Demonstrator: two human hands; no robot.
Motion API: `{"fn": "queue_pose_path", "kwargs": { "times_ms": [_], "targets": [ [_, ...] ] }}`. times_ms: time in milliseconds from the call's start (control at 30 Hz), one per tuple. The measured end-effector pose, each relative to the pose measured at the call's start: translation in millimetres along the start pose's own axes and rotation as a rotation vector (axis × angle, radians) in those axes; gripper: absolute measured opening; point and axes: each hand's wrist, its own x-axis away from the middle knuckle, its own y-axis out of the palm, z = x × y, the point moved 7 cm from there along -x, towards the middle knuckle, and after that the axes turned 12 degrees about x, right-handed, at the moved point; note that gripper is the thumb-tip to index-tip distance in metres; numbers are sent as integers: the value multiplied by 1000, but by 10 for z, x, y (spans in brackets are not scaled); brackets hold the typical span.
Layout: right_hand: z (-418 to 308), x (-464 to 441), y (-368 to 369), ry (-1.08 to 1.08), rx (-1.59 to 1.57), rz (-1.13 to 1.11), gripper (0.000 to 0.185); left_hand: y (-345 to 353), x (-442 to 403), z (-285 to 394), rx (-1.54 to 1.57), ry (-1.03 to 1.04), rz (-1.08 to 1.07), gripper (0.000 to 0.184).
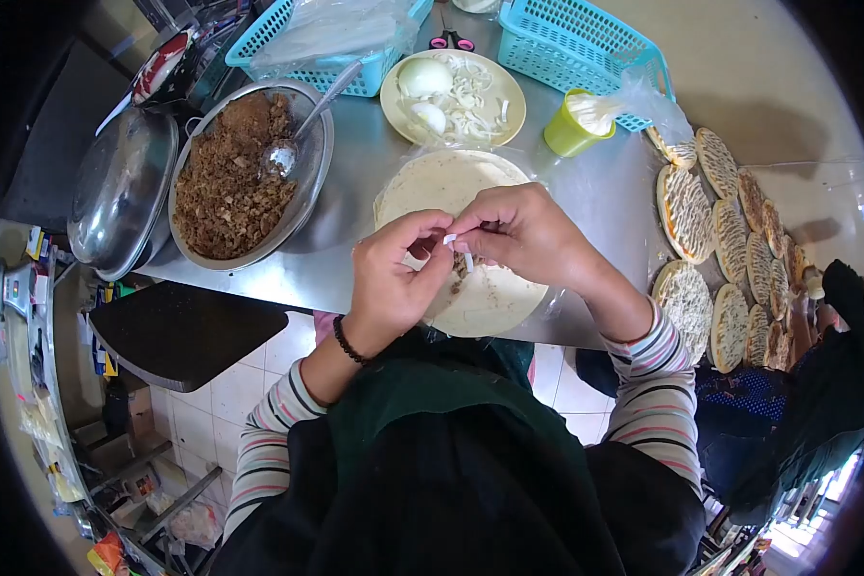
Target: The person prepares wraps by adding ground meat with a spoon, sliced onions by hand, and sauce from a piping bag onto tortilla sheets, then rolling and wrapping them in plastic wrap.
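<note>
My left hand [398,264] and my right hand [523,235] meet over a round flatbread [499,302] on the metal table. Fingertips of both hands pinch a small white strip of onion [450,238] between them. Just below, another white strip [468,261] lies near some brown crumbly filling [458,276] on the flatbread, partly hidden by my hands. Beyond the flatbread sits a cream plate [516,113] with a peeled onion [425,77], a smaller onion piece [429,118] and sliced onion [470,120].
On the left stand a metal bowl [319,182] of brown crumbly filling with a spoon [331,96] and a domed lid [120,187]. Blue baskets [586,43] and a green cup [571,130] are at the back. Several streaked flatbreads [686,211] lie at right, near another person's dark sleeve [826,413].
</note>
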Motion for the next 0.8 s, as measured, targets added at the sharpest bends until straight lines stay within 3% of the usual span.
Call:
{"fn": "queue_pose_path", "kwargs": {
  "times_ms": [167,233,367,433,567,800],
  "targets": [
    [17,96,-14,-20,-20,32,13,30,38,-61,45,7,13,16],
    [-96,129,-55,-194,108,105,11,33,24,-61,45,20,31,15],
    [-49,226,-216,-127,222,294,11,-6,8,12,-51,115,70,13],
    [-20,313,-224,-160,520,401,12,-34,32,1,-107,176,93,13],
    [64,422,-124,-107,576,405,14,1,93,113,-374,313,20,11],
    [32,455,-91,-77,670,406,9,84,135,119,-536,285,-72,11]
  ]
}}
